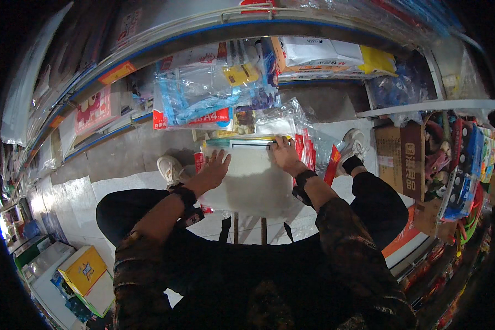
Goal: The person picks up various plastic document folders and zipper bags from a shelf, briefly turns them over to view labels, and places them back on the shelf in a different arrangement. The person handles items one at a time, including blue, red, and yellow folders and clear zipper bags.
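A stack of whitish translucent plastic sheets or sleeves lies before me, between my knees. My left hand rests on its upper left part with the fingers spread. My right hand is at its upper right edge, fingers bent over the rim; whether they pinch anything is unclear. Between the hands, a white strip with a dark line shows at the far edge. Red-edged plastic packets stick out on the right. Just beyond lie clear plastic packages and a red and white A4 packet.
Ahead, a shelf holds blue-tinted plastic packs and wrapped paper reams. A cardboard box with mixed goods stands on the right. At lower left are a yellow box and other boxes. My shoes flank the stack.
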Demonstrator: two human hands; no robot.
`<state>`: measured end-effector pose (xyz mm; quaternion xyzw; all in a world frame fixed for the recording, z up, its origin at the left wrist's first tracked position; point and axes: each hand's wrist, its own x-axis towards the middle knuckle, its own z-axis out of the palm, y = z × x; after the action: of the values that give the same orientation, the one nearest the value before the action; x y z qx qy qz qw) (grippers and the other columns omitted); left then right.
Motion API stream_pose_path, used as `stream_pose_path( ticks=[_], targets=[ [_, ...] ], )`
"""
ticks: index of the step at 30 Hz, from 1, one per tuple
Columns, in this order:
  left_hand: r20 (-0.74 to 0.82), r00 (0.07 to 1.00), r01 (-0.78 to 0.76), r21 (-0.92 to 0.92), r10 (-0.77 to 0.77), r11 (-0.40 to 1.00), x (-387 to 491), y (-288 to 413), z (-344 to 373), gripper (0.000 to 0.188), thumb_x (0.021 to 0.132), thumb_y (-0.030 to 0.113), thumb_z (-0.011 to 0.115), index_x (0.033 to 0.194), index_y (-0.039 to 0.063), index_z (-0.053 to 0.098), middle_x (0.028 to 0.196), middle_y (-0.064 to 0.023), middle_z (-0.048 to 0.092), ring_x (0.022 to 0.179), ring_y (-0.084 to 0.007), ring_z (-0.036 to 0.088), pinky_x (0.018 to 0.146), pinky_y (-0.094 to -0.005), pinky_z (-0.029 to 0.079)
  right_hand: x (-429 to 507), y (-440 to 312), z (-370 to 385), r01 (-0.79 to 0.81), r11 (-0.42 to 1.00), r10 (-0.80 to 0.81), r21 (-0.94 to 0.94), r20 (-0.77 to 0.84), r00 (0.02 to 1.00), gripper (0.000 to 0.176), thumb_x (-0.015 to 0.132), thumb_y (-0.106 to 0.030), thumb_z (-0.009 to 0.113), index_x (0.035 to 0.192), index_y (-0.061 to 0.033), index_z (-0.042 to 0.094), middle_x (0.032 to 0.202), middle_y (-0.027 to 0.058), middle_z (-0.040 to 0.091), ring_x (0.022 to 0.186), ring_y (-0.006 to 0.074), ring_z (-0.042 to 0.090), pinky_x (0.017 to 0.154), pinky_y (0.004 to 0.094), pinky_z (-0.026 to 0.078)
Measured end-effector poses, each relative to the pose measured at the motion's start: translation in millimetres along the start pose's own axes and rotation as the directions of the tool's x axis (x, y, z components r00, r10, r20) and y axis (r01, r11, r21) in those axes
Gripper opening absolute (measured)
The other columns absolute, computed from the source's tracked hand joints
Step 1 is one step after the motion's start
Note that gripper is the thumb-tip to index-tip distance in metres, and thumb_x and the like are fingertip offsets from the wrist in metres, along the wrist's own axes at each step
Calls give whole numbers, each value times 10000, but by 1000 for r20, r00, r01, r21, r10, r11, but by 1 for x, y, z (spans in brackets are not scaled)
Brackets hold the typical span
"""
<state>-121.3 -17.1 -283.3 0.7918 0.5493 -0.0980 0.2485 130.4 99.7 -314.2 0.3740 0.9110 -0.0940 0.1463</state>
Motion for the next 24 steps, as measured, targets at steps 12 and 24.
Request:
stream_pose_path(
  ticks=[12,24],
  targets=[
    [-104,994,31,101,-20,994,37,15,8,606,701,67,518,1259,-21,298,1155,-259,356,1088,-427,361,907,-545,283,-7,8,0,-44,868,132,495,-143,981,369,664,-166,595,996,-13,544,1018,166,499,979,323,468,857,416,357],
    [-296,912,-258,120,282,959,12,27,45,266,679,115,518,926,16,520,942,-163,503,915,-301,471,843,-442,345,-9,28,4,-296,908,259,296,157,953,569,658,-272,655,1131,-25,457,1094,168,502,1043,321,466,880,386,389]
  ],
)
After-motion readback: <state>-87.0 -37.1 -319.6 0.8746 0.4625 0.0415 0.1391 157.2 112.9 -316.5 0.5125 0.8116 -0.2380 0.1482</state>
